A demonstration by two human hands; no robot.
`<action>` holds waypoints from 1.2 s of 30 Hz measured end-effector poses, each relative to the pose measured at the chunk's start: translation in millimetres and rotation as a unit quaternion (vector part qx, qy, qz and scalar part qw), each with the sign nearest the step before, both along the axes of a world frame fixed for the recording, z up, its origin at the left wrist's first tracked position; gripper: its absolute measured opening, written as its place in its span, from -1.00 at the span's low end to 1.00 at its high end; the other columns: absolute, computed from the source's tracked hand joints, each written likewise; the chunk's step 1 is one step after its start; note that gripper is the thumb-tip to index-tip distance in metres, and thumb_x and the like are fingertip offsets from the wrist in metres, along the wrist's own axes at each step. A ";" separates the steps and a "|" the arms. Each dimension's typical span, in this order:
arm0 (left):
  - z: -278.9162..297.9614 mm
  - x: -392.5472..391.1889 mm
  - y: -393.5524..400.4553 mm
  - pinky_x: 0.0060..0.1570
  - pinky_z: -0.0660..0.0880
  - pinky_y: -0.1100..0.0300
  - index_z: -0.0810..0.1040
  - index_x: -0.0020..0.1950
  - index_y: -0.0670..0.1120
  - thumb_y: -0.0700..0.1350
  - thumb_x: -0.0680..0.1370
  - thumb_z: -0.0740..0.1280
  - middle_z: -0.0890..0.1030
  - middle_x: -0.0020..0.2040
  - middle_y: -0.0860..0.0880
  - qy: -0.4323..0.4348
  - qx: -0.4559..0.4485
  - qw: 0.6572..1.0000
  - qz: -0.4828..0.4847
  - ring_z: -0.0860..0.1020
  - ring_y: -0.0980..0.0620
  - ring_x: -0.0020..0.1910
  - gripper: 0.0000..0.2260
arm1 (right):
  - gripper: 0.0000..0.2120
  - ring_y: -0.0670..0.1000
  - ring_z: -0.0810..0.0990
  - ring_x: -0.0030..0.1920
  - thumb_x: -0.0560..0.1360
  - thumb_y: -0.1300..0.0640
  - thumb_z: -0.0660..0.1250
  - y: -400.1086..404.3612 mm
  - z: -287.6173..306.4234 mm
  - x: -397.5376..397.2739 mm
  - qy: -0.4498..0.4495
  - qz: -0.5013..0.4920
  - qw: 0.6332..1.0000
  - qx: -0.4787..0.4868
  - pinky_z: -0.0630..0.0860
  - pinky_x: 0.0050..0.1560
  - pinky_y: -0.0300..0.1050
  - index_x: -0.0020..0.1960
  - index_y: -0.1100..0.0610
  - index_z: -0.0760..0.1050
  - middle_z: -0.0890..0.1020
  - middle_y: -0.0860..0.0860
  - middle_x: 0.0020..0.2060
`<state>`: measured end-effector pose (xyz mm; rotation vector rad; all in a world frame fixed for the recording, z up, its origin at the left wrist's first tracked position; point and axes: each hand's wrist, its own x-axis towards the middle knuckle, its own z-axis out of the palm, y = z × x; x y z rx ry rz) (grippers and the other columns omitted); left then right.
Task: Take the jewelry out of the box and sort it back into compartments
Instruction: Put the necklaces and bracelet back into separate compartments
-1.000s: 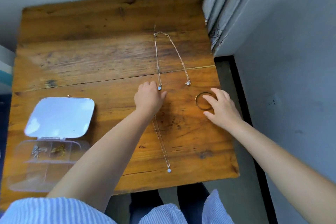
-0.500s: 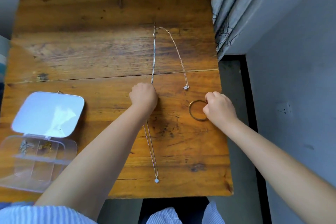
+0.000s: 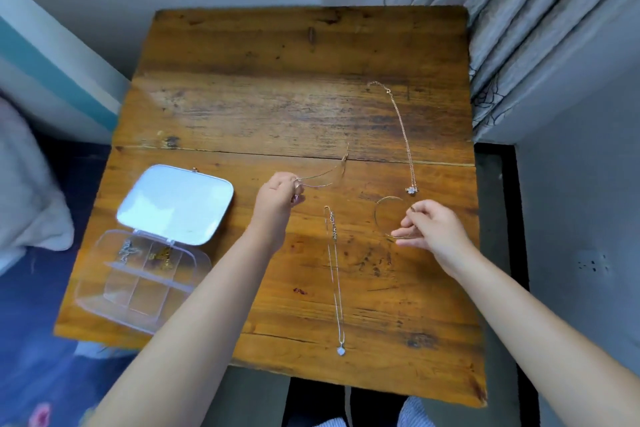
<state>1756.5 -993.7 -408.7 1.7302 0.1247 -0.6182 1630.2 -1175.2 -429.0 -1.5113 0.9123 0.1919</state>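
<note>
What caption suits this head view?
Left hand lifts a chain, right hand a bangle, beside an open box.

Both hands out over the table, left (image 3: 277,199) and right (image 3: 433,227) fingertips pinched.

Your wooden table (image 3: 263,107), with the jewelry and its box laid out on it.

At your near left the clear compartment box (image 3: 138,274) sits on the boards with its white lid (image 3: 175,204) folded open flat behind it; small pieces lie in its two far compartments. Near the middle a silver pendant necklace (image 3: 335,274) stretches straight toward you, pendant at the near end. Toward the far right a rose-gold chain (image 3: 403,135) lies lengthwise, its charm nearest you. A seam runs across the tabletop between the planks.
</note>
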 end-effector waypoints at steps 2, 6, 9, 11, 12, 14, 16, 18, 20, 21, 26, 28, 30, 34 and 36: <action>13.9 0.1 21.8 0.06 0.32 0.11 0.37 -0.39 -0.06 -0.41 0.54 0.09 0.42 -0.25 -0.01 -0.010 -0.061 0.998 0.029 0.42 0.11 -0.20 -0.63 | -0.80 0.01 0.60 -0.27 0.57 0.28 0.08 18.8 13.1 7.4 -0.033 -0.007 0.998 0.054 0.61 -0.43 -0.31 -0.17 0.16 0.41 0.48 0.09 -0.30; 35.6 -2.6 72.0 0.00 0.42 0.17 0.46 -0.60 -0.03 -0.27 0.51 0.04 0.58 -0.37 0.03 0.106 -0.255 0.961 0.013 0.61 0.10 -0.27 -0.50 | -0.75 0.03 0.59 -0.29 0.56 0.33 0.05 64.4 36.1 21.7 -0.075 -0.024 0.989 0.127 0.61 -0.45 -0.29 -0.24 0.17 0.37 0.43 0.09 -0.32; 44.7 -6.4 118.2 -0.26 0.47 0.23 0.39 -0.64 -0.03 -0.30 0.54 -0.11 0.43 -0.60 0.07 0.173 -0.326 0.929 0.026 0.42 0.11 -0.60 -0.40 | -0.74 -0.05 0.63 -0.40 0.56 0.35 0.05 107.3 44.1 25.6 -0.088 -0.012 0.987 0.137 0.61 -0.45 -0.28 -0.25 0.15 0.37 0.43 0.08 -0.35; 52.8 -5.5 152.6 -0.53 0.27 0.37 0.37 -0.63 -0.04 -0.30 0.46 -0.03 0.35 -0.64 0.08 0.190 -0.356 0.914 0.032 0.20 0.13 -0.62 -0.52 | -0.74 -0.11 0.64 -0.45 0.56 0.33 0.06 140.9 45.9 25.9 -0.097 0.001 0.984 0.149 0.60 -0.47 -0.28 -0.26 0.15 0.37 0.44 0.08 -0.36; 56.4 -4.5 170.2 -0.57 0.14 0.38 0.36 -0.62 -0.05 -0.28 0.39 0.03 0.34 -0.64 0.08 0.192 -0.367 0.910 0.033 0.12 0.11 -0.59 -0.61 | -0.74 -0.12 0.64 -0.45 0.56 0.33 0.07 158.1 46.4 25.5 -0.101 0.008 0.983 0.153 0.60 -0.47 -0.28 -0.26 0.15 0.37 0.44 0.08 -0.36; 61.3 -0.3 205.5 -0.57 0.02 0.35 0.36 -0.61 -0.06 -0.27 0.34 0.05 0.34 -0.64 0.08 0.194 -0.381 0.904 0.019 0.05 0.08 -0.53 -0.67 | -0.76 -0.12 0.63 -0.45 0.56 0.32 0.09 192.9 45.7 24.6 -0.107 0.006 0.982 0.157 0.59 -0.48 -0.29 -0.25 0.16 0.37 0.44 0.08 -0.37; 63.0 5.0 237.4 -0.57 0.01 0.34 0.37 -0.61 -0.06 -0.34 0.40 -0.08 0.29 -0.64 0.07 0.195 -0.377 0.906 0.005 0.05 0.06 -0.52 -0.54 | -0.78 -0.12 0.64 -0.45 0.56 0.30 0.10 225.8 43.8 24.2 -0.103 -0.002 0.983 0.149 0.58 -0.48 -0.29 -0.24 0.16 0.38 0.44 0.08 -0.36; 66.0 11.7 263.4 -0.56 0.01 0.35 0.37 -0.61 -0.06 -0.36 0.45 -0.20 0.15 -0.59 0.04 0.195 -0.375 0.906 -0.006 0.05 0.06 -0.52 -0.44 | -0.79 -0.12 0.64 -0.44 0.55 0.29 0.12 256.4 42.6 26.0 -0.098 -0.012 0.986 0.136 0.59 -0.47 -0.30 -0.24 0.15 0.39 0.45 0.08 -0.36; 69.5 21.4 284.3 -0.56 0.02 0.36 0.37 -0.61 -0.07 -0.36 0.46 -0.22 0.16 -0.59 0.03 0.193 -0.378 0.905 -0.016 0.05 0.06 -0.52 -0.43 | -0.78 -0.13 0.64 -0.44 0.55 0.29 0.14 283.2 42.2 31.4 -0.095 -0.009 0.990 0.104 0.60 -0.45 -0.31 -0.26 0.16 0.39 0.46 0.08 -0.36; 69.4 27.2 293.8 -0.57 0.02 0.35 0.37 -0.61 -0.07 -0.35 0.46 -0.22 0.23 -0.62 0.05 0.194 -0.382 0.903 -0.020 0.05 0.06 -0.52 -0.43 | -0.78 -0.13 0.64 -0.44 0.54 0.30 0.15 294.8 42.1 35.6 -0.093 -0.007 0.992 0.086 0.60 -0.45 -0.32 -0.27 0.16 0.39 0.46 0.09 -0.37; 53.1 51.3 332.8 -0.59 0.04 0.34 0.38 -0.60 -0.07 -0.33 0.48 -0.20 0.33 -0.64 0.06 0.218 -0.387 0.896 -0.005 0.05 0.06 -0.51 -0.44 | -0.76 -0.12 0.62 -0.49 0.53 0.29 0.18 334.9 37.2 66.0 -0.070 -0.030 0.996 0.036 0.60 -0.47 -0.32 -0.32 0.17 0.37 0.46 0.12 -0.40; 42.6 57.7 342.6 -0.63 0.10 0.38 0.36 -0.61 -0.08 -0.33 0.48 -0.18 0.32 -0.64 0.06 0.219 -0.376 0.900 0.027 0.06 0.07 -0.54 -0.45 | -0.74 -0.05 0.61 -0.43 0.53 0.28 0.17 343.4 31.6 79.4 -0.042 -0.037 0.998 -0.002 0.59 -0.48 -0.33 -0.33 0.15 0.37 0.46 0.10 -0.41; 31.1 62.3 349.0 -0.65 0.17 0.39 0.34 -0.63 -0.08 -0.33 0.49 -0.17 0.30 -0.65 0.06 0.217 -0.367 0.902 0.064 0.14 0.12 -0.63 -0.45 | -0.73 -0.02 0.58 -0.38 0.53 0.28 0.16 347.5 24.7 90.9 -0.014 -0.032 0.998 -0.050 0.57 -0.50 -0.33 -0.34 0.14 0.35 0.46 0.09 -0.41; 10.5 70.2 353.1 -0.64 0.21 0.37 0.33 -0.62 -0.09 -0.34 0.50 -0.15 0.29 -0.65 0.05 0.219 -0.363 0.900 0.101 0.24 0.13 -0.67 -0.46 | -0.78 0.09 0.60 -0.35 0.48 0.32 0.15 355.1 12.2 101.4 0.025 0.039 0.979 -0.199 0.63 -0.37 -0.19 -0.34 0.20 0.37 0.52 0.14 -0.39; 3.3 71.2 353.1 -0.60 0.28 0.35 0.31 -0.56 -0.10 -0.37 0.51 -0.13 0.30 -0.63 0.06 0.195 -0.304 0.930 0.067 0.24 0.13 -0.64 -0.51 | -0.85 0.21 0.62 -0.24 0.47 0.31 0.16 358.1 9.0 103.5 0.034 0.092 0.965 -0.243 0.60 -0.09 0.10 -0.21 0.30 0.46 0.60 0.21 -0.33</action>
